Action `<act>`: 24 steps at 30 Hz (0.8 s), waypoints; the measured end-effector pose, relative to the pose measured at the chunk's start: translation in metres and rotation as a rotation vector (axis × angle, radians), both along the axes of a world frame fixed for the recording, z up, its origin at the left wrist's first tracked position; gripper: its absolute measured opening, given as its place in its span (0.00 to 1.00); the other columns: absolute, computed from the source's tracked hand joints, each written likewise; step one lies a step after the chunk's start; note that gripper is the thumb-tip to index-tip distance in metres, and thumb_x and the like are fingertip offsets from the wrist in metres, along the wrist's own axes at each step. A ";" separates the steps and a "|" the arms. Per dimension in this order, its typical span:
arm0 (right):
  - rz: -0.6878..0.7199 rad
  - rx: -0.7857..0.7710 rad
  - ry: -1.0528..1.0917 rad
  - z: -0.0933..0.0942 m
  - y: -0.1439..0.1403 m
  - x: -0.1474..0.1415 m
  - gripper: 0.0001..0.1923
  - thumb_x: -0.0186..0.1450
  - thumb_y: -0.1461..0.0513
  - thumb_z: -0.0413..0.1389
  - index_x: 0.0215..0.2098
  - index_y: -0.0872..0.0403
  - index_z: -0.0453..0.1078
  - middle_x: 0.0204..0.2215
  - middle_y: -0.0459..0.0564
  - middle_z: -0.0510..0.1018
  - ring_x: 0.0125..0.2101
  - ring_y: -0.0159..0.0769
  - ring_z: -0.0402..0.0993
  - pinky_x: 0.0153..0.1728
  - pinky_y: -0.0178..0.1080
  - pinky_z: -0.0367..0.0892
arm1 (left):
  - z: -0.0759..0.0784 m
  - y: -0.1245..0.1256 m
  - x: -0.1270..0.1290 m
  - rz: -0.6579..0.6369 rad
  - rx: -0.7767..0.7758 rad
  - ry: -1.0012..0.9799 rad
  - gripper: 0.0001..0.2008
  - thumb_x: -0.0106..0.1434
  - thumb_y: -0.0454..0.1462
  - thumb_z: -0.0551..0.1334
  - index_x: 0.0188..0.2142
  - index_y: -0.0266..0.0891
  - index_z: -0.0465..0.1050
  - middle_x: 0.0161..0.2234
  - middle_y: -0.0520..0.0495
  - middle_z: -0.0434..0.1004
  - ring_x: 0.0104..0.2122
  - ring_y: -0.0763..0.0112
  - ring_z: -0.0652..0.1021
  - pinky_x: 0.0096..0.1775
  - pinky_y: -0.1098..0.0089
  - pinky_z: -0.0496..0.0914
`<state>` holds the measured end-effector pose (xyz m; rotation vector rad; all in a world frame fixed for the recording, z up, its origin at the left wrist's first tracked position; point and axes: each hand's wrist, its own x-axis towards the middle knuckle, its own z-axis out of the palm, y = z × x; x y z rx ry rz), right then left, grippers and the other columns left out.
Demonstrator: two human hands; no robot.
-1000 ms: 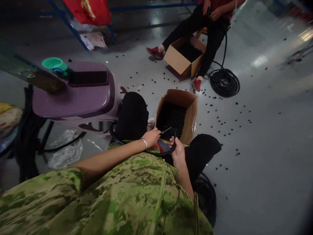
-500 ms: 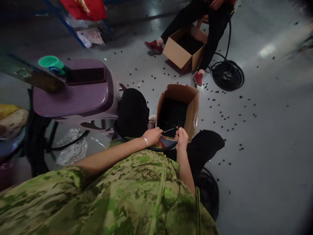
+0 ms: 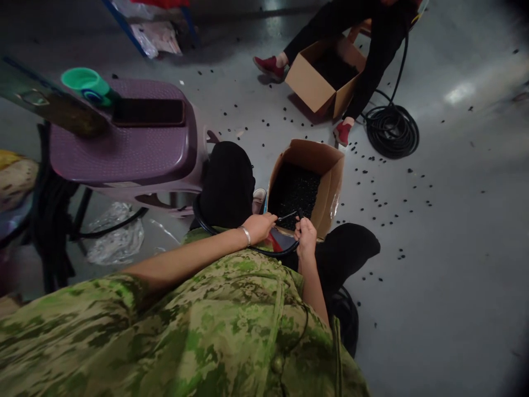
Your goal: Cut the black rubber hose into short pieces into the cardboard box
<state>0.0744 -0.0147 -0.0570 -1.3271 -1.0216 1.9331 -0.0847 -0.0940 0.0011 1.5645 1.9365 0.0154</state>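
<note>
My left hand point(image 3: 262, 227), with a silver bracelet at the wrist, is closed on a slim metal tool point(image 3: 287, 215); its exact kind is too small to make out. The tool's tip points toward my right hand point(image 3: 306, 234), whose fingers are wrapped round a black hose point(image 3: 270, 253) close to its end. From there the hose curves under my left wrist and over my left knee. Below both hands stands an open cardboard box point(image 3: 333, 182) holding many small black pieces point(image 3: 295, 190).
At left is a purple stool point(image 3: 124, 151) bearing a green cup point(image 3: 86, 85), a dark phone point(image 3: 149, 112) and a bottle point(image 3: 53, 105). Small black pieces dot the floor. Opposite sits a person with another box point(image 3: 309, 82) and a coiled black hose point(image 3: 392, 132).
The camera view has shifted a little. My hands stay close together over the box's near edge, and the tool is tilted slightly more upward toward its tip.
</note>
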 end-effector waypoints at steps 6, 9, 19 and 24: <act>0.004 0.049 -0.026 0.005 -0.002 0.001 0.24 0.57 0.45 0.59 0.38 0.55 0.69 0.18 0.35 0.59 0.13 0.19 0.47 0.13 0.27 0.43 | 0.002 -0.001 0.000 0.004 0.023 -0.023 0.12 0.69 0.36 0.51 0.45 0.38 0.70 0.41 0.43 0.73 0.37 0.67 0.77 0.37 0.70 0.69; 0.024 0.047 -0.030 0.007 -0.003 0.000 0.24 0.57 0.45 0.60 0.38 0.55 0.69 0.18 0.35 0.58 0.13 0.19 0.47 0.13 0.27 0.42 | 0.003 -0.001 0.001 -0.009 0.023 -0.017 0.11 0.69 0.36 0.51 0.44 0.38 0.71 0.41 0.44 0.72 0.38 0.67 0.77 0.37 0.70 0.69; 0.097 -0.036 -0.038 0.008 -0.005 0.003 0.24 0.56 0.46 0.60 0.42 0.55 0.69 0.17 0.35 0.59 0.13 0.20 0.46 0.13 0.28 0.41 | 0.007 -0.001 0.002 -0.040 0.018 -0.009 0.12 0.69 0.36 0.50 0.44 0.36 0.71 0.42 0.43 0.72 0.39 0.66 0.77 0.38 0.69 0.69; 0.065 -0.095 0.054 0.008 -0.004 0.005 0.25 0.56 0.48 0.61 0.45 0.53 0.67 0.17 0.34 0.60 0.13 0.20 0.46 0.13 0.27 0.42 | 0.003 -0.003 0.002 -0.043 0.041 -0.014 0.13 0.69 0.36 0.50 0.45 0.38 0.70 0.41 0.43 0.74 0.38 0.66 0.77 0.38 0.69 0.69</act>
